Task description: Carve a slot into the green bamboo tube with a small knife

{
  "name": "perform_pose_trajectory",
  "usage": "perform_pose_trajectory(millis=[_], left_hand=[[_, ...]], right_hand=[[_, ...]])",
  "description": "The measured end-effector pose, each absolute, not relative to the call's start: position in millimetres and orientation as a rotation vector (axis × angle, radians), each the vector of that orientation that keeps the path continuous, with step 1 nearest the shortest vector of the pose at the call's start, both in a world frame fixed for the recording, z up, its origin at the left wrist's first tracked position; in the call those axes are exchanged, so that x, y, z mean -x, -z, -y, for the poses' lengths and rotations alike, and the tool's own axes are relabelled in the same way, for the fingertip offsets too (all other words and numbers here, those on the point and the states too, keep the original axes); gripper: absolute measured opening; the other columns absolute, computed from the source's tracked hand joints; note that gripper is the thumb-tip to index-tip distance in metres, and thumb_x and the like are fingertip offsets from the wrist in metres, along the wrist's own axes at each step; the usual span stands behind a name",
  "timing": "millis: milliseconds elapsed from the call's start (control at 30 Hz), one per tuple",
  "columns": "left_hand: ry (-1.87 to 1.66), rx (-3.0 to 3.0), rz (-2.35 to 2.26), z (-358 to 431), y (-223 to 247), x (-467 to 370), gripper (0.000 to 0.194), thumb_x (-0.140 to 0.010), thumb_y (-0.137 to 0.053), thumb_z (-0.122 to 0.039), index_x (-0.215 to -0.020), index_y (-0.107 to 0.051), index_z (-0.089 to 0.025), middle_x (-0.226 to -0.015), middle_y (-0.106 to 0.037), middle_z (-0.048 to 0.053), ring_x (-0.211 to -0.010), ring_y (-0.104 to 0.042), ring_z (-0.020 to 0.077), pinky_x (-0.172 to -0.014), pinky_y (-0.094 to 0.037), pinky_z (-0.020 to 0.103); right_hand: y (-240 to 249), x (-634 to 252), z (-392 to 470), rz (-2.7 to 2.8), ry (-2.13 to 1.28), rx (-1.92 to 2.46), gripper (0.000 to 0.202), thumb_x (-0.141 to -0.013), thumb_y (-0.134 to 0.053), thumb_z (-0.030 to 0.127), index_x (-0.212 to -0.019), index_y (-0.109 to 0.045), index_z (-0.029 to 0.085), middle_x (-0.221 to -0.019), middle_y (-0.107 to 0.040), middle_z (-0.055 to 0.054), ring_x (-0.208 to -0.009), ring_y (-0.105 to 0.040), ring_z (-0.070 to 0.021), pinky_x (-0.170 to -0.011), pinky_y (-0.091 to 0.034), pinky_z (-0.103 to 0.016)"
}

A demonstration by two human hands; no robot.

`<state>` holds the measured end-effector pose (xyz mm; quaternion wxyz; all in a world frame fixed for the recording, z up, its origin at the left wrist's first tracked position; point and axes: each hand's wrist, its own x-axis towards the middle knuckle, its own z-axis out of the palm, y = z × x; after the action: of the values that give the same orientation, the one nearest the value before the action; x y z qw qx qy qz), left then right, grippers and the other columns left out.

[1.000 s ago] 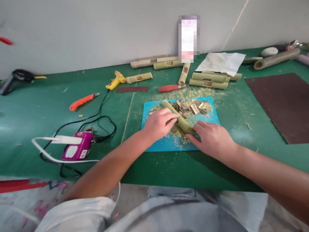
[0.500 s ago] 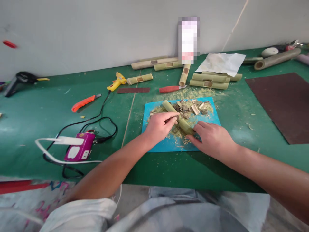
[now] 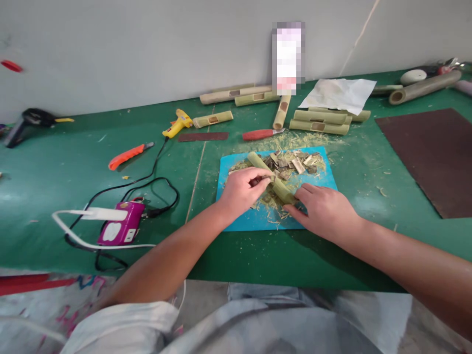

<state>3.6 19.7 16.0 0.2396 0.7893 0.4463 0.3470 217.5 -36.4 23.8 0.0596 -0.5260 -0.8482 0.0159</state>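
Observation:
A green bamboo tube lies slanted over a blue mat strewn with shavings and dark chips. My left hand is closed at the middle of the tube, thumb and fingers pinching a small dark piece at its surface. My right hand grips the tube's near end, fingers on the far side and thumb on the near side.
Beyond the mat lie a red-handled knife, cut bamboo tubes and a yellow glue gun. An orange cutter and a purple power adapter with cables are at left. A brown sheet lies at right.
The small piece in my left fingers has shifted slightly along the tube. My right hand keeps its hold, and the whole view has moved very little.

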Motion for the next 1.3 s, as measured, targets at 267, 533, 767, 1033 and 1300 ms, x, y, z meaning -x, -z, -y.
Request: perform_pose_trajectory(millis=[267, 533, 767, 1033, 1300], left_hand=[[-1.039, -2.063, -1.244, -20, -16, -4, 0.004, -0.084, -0.069, -0.019, -0.085, -0.072, -0.016, -0.072, -0.069, 0.000, -0.057, -0.056, 0.0089, -0.056, -0.047, 0.021], [-1.130, -2.406, -1.218, -33, -13, 5, 0.017, -0.094, -0.058, -0.020, -0.101, -0.073, -0.017, -0.089, -0.066, 0.006, -0.074, -0.060, 0.0126, -0.068, -0.049, 0.026], [-1.122, -2.452, -1.258, -47, -6, 14, 0.019, -0.094, -0.056, -0.017, -0.103, -0.073, -0.018, -0.090, -0.070, 0.006, -0.081, -0.065, 0.0151, -0.075, -0.052, 0.028], [-1.130, -2.404, -1.285, -49, -2, 15, 0.014, -0.088, -0.064, -0.013, -0.097, -0.073, -0.017, -0.089, -0.073, 0.005, -0.077, -0.066, 0.0142, -0.072, -0.054, 0.027], [-1.023, -2.516, -1.269, -57, 0, 18, 0.015, -0.091, -0.062, -0.019, -0.098, -0.075, -0.018, -0.089, -0.073, 0.007, -0.079, -0.067, 0.0158, -0.073, -0.055, 0.027]], right_hand=[[-25, -217, 35, 2.599, -0.071, 1.630, 0.036, -0.095, -0.048, 0.045, -0.080, -0.064, 0.016, -0.079, -0.064, -0.006, -0.063, -0.055, -0.0153, -0.057, -0.026, -0.031], [-27, -216, 35, 2.599, -0.084, 1.646, 0.036, -0.094, -0.050, 0.046, -0.081, -0.064, 0.015, -0.080, -0.064, -0.006, -0.064, -0.056, -0.0158, -0.057, -0.027, -0.031], [-28, -216, 35, 2.611, -0.096, 1.637, 0.036, -0.094, -0.050, 0.046, -0.082, -0.064, 0.015, -0.081, -0.064, -0.007, -0.065, -0.056, -0.0164, -0.057, -0.027, -0.031], [-28, -216, 35, 2.620, -0.102, 1.646, 0.035, -0.095, -0.050, 0.045, -0.082, -0.064, 0.015, -0.081, -0.064, -0.007, -0.065, -0.056, -0.0166, -0.057, -0.028, -0.032], [-26, -215, 35, 2.611, -0.099, 1.608, 0.034, -0.094, -0.051, 0.044, -0.081, -0.064, 0.015, -0.080, -0.064, -0.007, -0.065, -0.055, -0.0164, -0.058, -0.029, -0.031]])
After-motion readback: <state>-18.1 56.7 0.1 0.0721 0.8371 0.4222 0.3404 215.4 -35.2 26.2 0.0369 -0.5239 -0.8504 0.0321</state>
